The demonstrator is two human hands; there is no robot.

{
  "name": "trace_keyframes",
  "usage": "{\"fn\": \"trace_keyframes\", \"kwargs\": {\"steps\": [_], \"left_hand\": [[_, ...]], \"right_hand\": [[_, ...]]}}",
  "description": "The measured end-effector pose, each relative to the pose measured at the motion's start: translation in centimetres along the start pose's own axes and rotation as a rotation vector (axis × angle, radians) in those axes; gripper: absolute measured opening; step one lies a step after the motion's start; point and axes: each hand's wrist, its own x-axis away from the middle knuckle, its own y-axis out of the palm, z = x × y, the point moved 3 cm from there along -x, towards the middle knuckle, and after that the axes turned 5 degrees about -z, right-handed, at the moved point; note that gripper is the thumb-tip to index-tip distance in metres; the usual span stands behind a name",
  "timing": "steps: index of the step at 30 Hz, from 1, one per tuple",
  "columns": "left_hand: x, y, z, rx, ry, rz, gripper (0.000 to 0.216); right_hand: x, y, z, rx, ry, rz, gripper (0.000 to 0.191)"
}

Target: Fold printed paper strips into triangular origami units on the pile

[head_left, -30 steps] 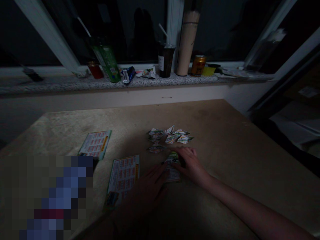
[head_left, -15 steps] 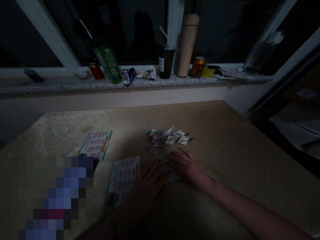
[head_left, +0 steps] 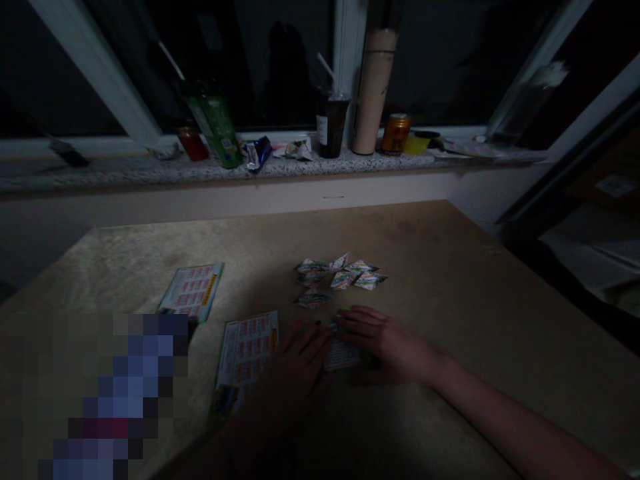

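Observation:
A small printed paper [head_left: 343, 357] lies on the table between my hands, partly covered by them. My left hand [head_left: 297, 367] rests palm down at its left edge, fingers stretched out. From the right, my right hand [head_left: 380, 333] reaches over its top part with fingers extended and thumb apart. Just beyond is a cluster of several small folded paper pieces [head_left: 343, 279], with one more folded piece [head_left: 313, 299] closest to my hands. A printed sheet [head_left: 247, 347] with a green edge sits left of my left hand, its lower corner in shadow.
A second printed sheet [head_left: 193, 290] lies farther left on the table [head_left: 425, 247]. On the windowsill stand a green bottle [head_left: 217, 130], a dark cup with a straw [head_left: 331, 127], a tall beige flask [head_left: 373, 100] and an orange can [head_left: 396, 135]. A pixelated patch hides the lower left.
My right hand has shifted slightly right and down, its thumb now spread, and more of the paper shows. My left hand stays nearly in place.

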Motion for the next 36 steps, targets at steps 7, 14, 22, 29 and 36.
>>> {"fn": "trace_keyframes", "kwargs": {"steps": [7,14,22,29,36], "left_hand": [[0.0,0.4,-0.2,-0.019,0.01,0.063,0.034],[0.2,0.0,-0.3,0.084,-0.017,0.006,0.035],[0.6,-0.4,0.1,0.207,-0.024,-0.044,0.061],[0.5,-0.6,0.4,0.185,0.058,-0.116,0.062],[0.8,-0.1,0.3,0.152,0.053,-0.115,0.069]], "right_hand": [[0.0,0.5,-0.5,0.095,-0.038,0.032,0.062],[-0.3,1.2,-0.6,0.17,-0.056,0.114,0.029],[-0.5,0.7,0.5,-0.065,0.065,0.221,0.021],[-1.1,0.4,1.1,-0.161,0.136,0.275,0.032],[-1.1,0.7,1.5,-0.188,0.202,0.268,0.036]]}}
